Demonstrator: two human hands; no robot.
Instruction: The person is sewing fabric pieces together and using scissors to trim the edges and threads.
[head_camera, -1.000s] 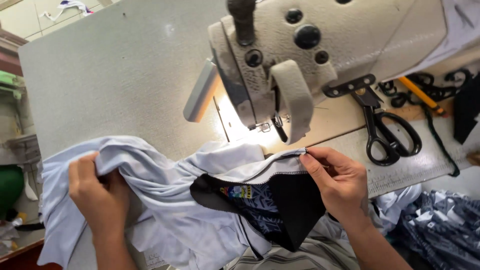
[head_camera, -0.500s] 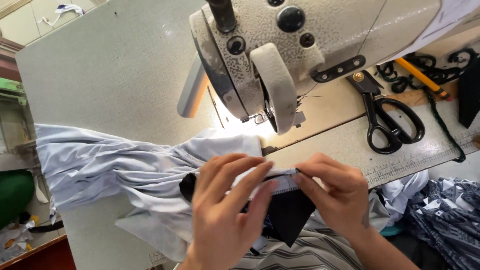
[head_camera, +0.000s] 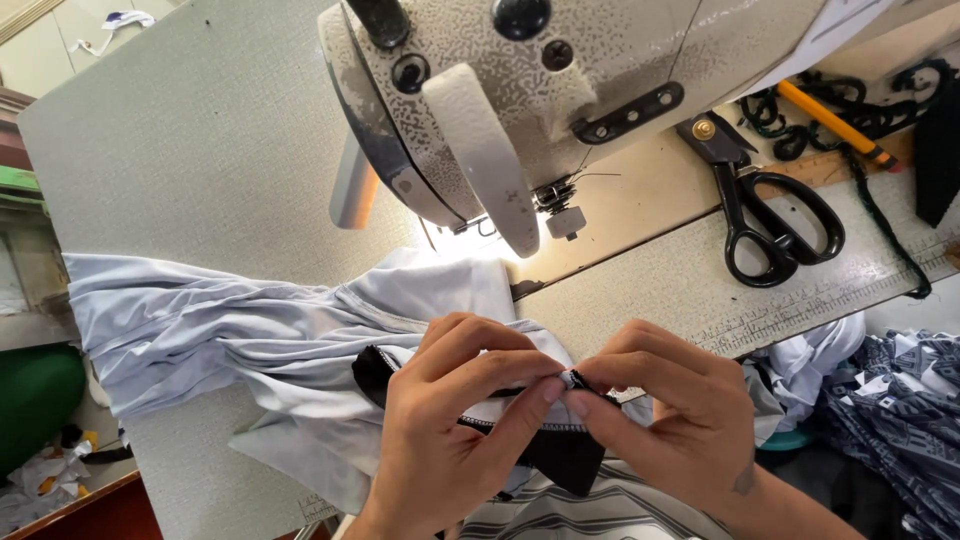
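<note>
Item: my left hand (head_camera: 455, 420) and right hand (head_camera: 665, 415), both pinching the pale blue garment's (head_camera: 260, 335) folded seam at the sewing table's (head_camera: 180, 170) near edge; black scissors (head_camera: 765, 215) toward the right edge.

Near the bottom of the view the left hand (head_camera: 450, 425) and the right hand (head_camera: 665, 415) meet fingertip to fingertip, pinching a small folded edge of the pale blue garment (head_camera: 250, 335) between them; a black fabric piece (head_camera: 560, 460) hangs just under the pinch. The garment lies bunched across the grey sewing table (head_camera: 180, 150), stretching out to the left; farther back the sewing machine (head_camera: 520, 90) looms over it, its lamp lighting the cloth below. To the right, black scissors (head_camera: 770, 215) rest on the table — beyond them an orange pencil (head_camera: 830, 120); patterned dark blue fabric (head_camera: 900, 400) sits at the near right.
</note>
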